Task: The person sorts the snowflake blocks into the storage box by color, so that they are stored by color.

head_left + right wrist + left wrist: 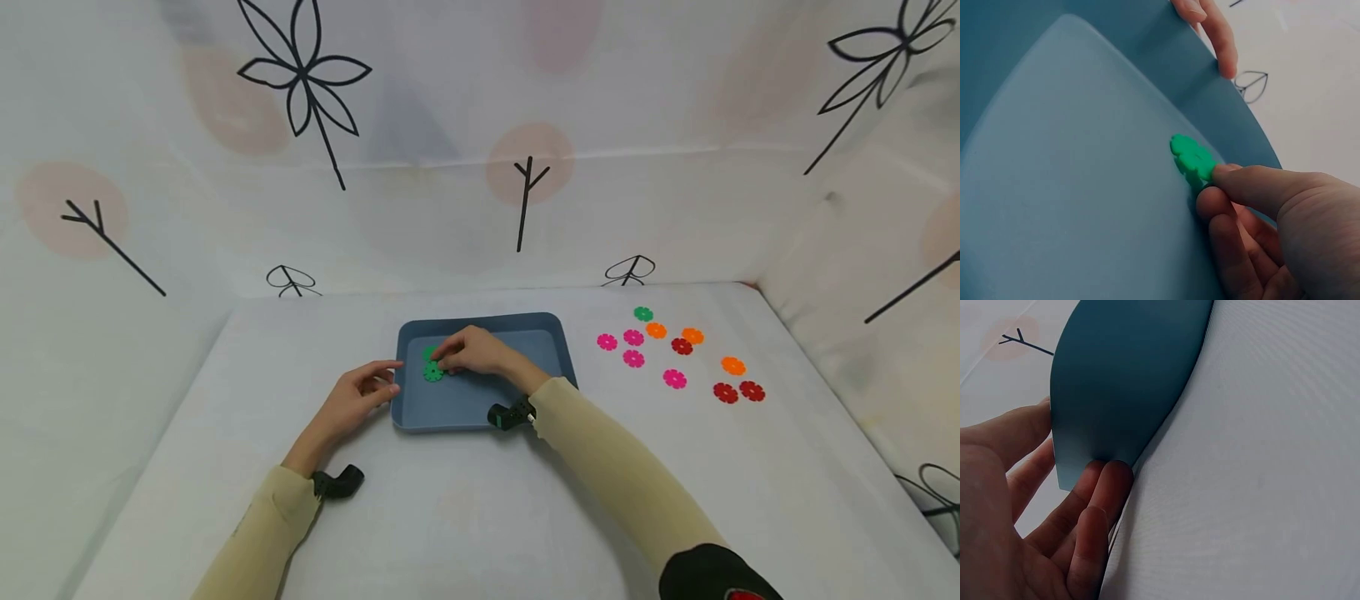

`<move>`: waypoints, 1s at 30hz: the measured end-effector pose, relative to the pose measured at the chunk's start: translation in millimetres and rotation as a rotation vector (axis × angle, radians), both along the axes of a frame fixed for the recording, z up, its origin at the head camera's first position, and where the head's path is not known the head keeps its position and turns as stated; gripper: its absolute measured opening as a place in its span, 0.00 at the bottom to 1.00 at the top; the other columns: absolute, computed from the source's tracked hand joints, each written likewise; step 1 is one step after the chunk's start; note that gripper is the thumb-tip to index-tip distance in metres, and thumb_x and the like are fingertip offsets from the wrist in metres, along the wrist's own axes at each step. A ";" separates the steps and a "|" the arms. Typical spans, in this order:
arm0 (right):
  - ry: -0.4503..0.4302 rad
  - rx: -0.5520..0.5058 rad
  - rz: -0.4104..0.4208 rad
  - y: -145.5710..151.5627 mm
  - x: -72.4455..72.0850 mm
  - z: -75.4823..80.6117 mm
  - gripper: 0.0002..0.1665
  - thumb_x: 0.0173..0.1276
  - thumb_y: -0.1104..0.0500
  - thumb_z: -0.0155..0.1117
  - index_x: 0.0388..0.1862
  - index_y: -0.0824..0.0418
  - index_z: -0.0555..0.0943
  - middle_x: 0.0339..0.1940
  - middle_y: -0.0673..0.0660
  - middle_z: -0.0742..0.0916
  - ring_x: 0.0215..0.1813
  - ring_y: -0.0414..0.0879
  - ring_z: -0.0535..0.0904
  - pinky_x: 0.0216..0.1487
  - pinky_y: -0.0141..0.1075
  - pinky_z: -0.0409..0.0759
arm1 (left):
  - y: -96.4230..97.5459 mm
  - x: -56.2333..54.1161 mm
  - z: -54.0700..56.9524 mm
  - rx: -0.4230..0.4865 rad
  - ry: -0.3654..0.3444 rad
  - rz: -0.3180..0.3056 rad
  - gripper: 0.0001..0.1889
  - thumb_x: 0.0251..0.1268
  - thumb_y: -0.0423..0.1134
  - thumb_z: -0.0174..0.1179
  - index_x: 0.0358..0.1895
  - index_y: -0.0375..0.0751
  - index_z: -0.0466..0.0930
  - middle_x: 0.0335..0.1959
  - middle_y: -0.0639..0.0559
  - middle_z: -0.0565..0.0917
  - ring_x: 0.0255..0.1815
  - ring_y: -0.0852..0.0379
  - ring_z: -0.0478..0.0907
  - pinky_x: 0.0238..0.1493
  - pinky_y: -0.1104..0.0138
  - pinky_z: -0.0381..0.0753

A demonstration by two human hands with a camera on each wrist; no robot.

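My right hand (476, 350) reaches into the blue-grey tray (480, 408) and pinches a green flower-shaped disc (1197, 164) between thumb and fingertips. That disc is at the tray's left side, and more green (1177, 143) shows just beyond it. From above, two green flower shapes appear by the fingertips, the nearer one (432, 372) full and the farther one (430, 352) partly hidden by the hand. At the tray's left end, my left hand (365, 392) touches the rim and outer wall (1122, 381) with loosely bent fingers.
Several flower-shaped discs lie spread on the white cloth to the right of the tray: a green one (643, 313), pink ones (633, 358), orange ones (733, 366) and red ones (725, 392). A printed white cloth wall (450, 225) stands behind the table.
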State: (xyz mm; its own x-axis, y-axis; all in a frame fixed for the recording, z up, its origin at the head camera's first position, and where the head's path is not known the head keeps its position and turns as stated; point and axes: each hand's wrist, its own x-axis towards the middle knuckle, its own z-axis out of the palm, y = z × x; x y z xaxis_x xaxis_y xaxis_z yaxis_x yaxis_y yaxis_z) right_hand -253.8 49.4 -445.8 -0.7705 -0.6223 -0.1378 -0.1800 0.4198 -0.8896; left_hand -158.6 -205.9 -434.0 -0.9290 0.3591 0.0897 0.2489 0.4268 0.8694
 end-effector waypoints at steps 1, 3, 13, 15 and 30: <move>-0.002 -0.001 -0.001 0.0 0.0 -0.1 0.13 0.68 0.62 0.68 0.51 0.64 0.87 0.37 0.53 0.89 0.35 0.43 0.83 0.41 0.35 0.81 | -0.1 -0.1 -0.3 0.000 -0.001 -0.001 0.21 0.71 0.32 0.61 0.64 0.29 0.75 0.45 0.38 0.81 0.36 0.58 0.79 0.32 0.67 0.75; -0.003 -0.001 -0.002 0.4 0.0 -0.5 0.13 0.69 0.62 0.68 0.51 0.63 0.87 0.38 0.53 0.89 0.35 0.43 0.84 0.41 0.35 0.81 | -0.2 -0.3 -0.9 0.001 -0.002 -0.002 0.21 0.71 0.32 0.61 0.64 0.29 0.75 0.45 0.38 0.81 0.35 0.58 0.79 0.32 0.67 0.75; -0.023 -0.035 -0.032 1.0 0.5 -1.0 0.12 0.69 0.61 0.67 0.49 0.65 0.87 0.38 0.56 0.89 0.37 0.45 0.84 0.42 0.36 0.81 | 0.0 0.0 -0.6 0.009 -0.005 0.000 0.21 0.71 0.32 0.61 0.64 0.29 0.75 0.45 0.38 0.80 0.37 0.53 0.80 0.35 0.67 0.76; -0.030 -0.042 -0.037 1.0 0.2 -1.5 0.12 0.70 0.61 0.67 0.49 0.64 0.88 0.38 0.55 0.89 0.37 0.45 0.84 0.42 0.36 0.81 | -0.1 0.2 -0.7 0.010 -0.004 0.000 0.21 0.71 0.32 0.61 0.64 0.29 0.75 0.45 0.38 0.80 0.37 0.53 0.80 0.35 0.66 0.76; -0.048 -0.032 -0.034 1.4 0.4 1.8 0.13 0.71 0.60 0.66 0.51 0.64 0.87 0.36 0.53 0.89 0.37 0.44 0.84 0.42 0.35 0.81 | -0.9 -0.3 -1.8 0.008 0.007 -0.001 0.21 0.71 0.31 0.61 0.64 0.29 0.75 0.46 0.37 0.80 0.38 0.53 0.80 0.36 0.66 0.76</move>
State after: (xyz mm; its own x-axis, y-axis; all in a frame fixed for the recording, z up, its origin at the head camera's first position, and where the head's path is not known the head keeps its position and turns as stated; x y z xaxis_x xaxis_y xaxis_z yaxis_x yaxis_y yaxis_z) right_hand -253.4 50.8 -444.0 -0.7844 -0.6005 -0.1552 -0.1232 0.3960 -0.9099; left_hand -158.9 -206.8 -435.8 -0.9280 0.3592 0.0992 0.2556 0.4199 0.8708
